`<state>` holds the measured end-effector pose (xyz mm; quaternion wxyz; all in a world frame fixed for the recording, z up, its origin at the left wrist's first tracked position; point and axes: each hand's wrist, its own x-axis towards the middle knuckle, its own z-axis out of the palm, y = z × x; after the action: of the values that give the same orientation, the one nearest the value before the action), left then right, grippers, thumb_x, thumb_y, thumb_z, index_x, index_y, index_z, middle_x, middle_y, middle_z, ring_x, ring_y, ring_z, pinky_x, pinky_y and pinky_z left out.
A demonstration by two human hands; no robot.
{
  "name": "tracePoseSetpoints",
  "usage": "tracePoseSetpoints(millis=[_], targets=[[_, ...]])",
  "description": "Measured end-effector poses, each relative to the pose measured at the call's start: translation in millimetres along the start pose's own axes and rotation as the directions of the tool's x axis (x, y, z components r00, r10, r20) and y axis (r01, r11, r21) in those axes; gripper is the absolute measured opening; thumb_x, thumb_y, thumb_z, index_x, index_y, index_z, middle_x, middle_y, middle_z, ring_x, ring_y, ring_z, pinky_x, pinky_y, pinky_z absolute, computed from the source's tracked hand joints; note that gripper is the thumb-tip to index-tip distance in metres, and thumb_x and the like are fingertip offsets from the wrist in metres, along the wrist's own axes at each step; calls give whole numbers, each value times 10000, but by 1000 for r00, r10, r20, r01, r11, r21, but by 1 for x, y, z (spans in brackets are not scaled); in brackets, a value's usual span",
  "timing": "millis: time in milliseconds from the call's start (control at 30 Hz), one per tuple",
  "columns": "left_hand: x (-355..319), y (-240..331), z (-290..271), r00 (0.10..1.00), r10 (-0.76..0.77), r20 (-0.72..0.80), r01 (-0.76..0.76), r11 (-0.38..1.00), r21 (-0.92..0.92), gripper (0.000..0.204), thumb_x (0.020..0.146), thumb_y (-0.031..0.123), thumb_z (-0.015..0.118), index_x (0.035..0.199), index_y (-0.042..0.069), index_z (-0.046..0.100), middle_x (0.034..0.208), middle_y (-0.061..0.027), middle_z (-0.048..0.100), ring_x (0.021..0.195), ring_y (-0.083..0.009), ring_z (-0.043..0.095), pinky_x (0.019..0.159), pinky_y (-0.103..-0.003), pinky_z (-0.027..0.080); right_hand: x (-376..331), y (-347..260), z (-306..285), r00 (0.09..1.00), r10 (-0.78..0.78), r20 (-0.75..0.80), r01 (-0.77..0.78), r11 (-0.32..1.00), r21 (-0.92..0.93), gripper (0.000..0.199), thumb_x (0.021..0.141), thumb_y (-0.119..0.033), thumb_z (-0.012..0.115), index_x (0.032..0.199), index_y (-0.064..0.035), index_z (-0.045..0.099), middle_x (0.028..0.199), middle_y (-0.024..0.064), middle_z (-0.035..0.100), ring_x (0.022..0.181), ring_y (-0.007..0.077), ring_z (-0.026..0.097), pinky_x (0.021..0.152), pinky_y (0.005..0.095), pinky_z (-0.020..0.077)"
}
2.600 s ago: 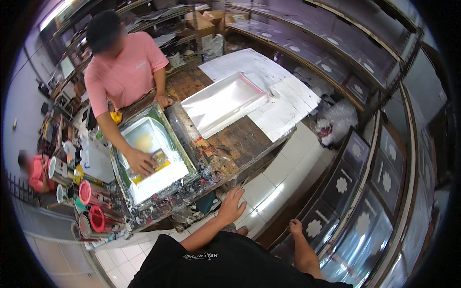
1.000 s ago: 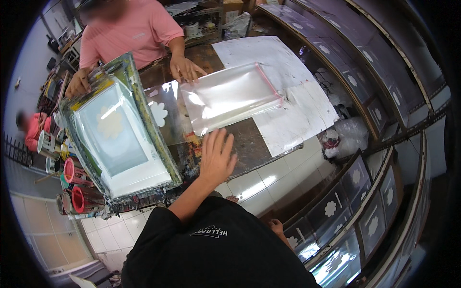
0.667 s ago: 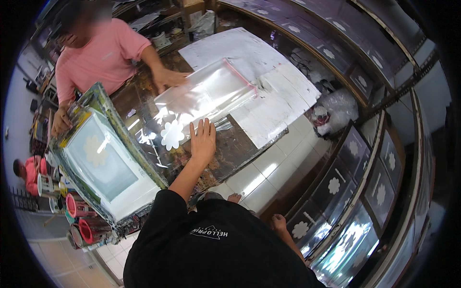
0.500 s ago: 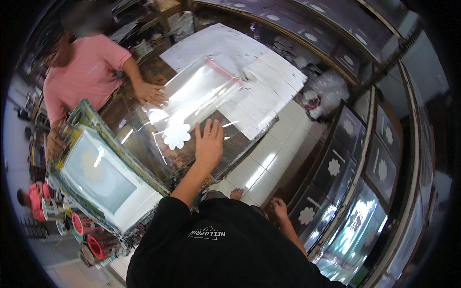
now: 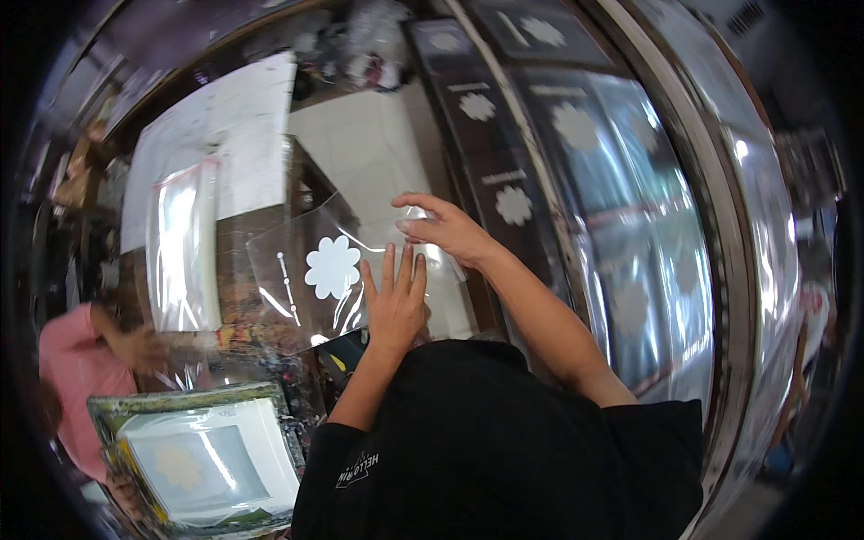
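Note:
A clear plastic sheet (image 5: 283,261) printed with a white flower shape and a thin white line is tilted over the table edge and the floor. My left hand (image 5: 396,301) lies across its near right part with fingers stretched over the top. The thumb is hidden, and the sheet hangs from this hand. Above the sheet's right part, my right hand (image 5: 445,232) is open, its thumb and index finger curved apart. Whether it touches the sheet I cannot tell.
A framed printing screen (image 5: 198,459) lies at the lower left, near a co-worker in a pink shirt (image 5: 81,387). Beyond it are a stack of clear sheets (image 5: 184,252) and a white board (image 5: 225,117). Racks with printed sheets (image 5: 513,205) line the right.
The view has turned right. My left hand has carried the printed sheet off the stack toward the right. My right hand has risen from my side to the sheet.

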<state>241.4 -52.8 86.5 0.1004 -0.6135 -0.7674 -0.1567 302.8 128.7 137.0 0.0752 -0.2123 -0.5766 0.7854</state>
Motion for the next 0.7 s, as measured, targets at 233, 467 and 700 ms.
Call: tracePoseSetpoints(millis=[233, 467, 700], targets=[[-94, 93, 16, 974, 159, 159, -118, 963, -242, 531, 843, 170, 638, 1358, 67, 557, 1501, -131, 465, 1448, -367, 341, 1152, -696, 163, -124, 97, -25, 952, 121, -281, -175, 969, -173, 320, 927, -75, 599, 1233, 10, 637, 1294, 143, 629, 1069, 214, 658, 909, 331, 522], [-176, 131, 8, 909, 216, 355, -31, 887, -460, 702, 815, 232, 730, 1430, 36, 453, 1525, -252, 370, 1433, -450, 317, 1163, -656, 192, -200, 195, -18, 858, 92, -505, -202, 965, -167, 344, 920, -25, 591, 1262, -16, 628, 1172, 126, 685, 1018, 177, 669, 877, 315, 517], [-304, 138, 24, 786, 136, 603, 216, 854, -474, 738, 779, 198, 757, 1422, 13, 446, 1506, -254, 372, 1391, -457, 350, 1140, -597, 287, -256, 279, -69, 663, -2, -748, -184, 969, -166, 474, 900, 75, 514, 1353, -53, 575, 1406, 88, 547, 1170, 159, 595, 930, 279, 502]])
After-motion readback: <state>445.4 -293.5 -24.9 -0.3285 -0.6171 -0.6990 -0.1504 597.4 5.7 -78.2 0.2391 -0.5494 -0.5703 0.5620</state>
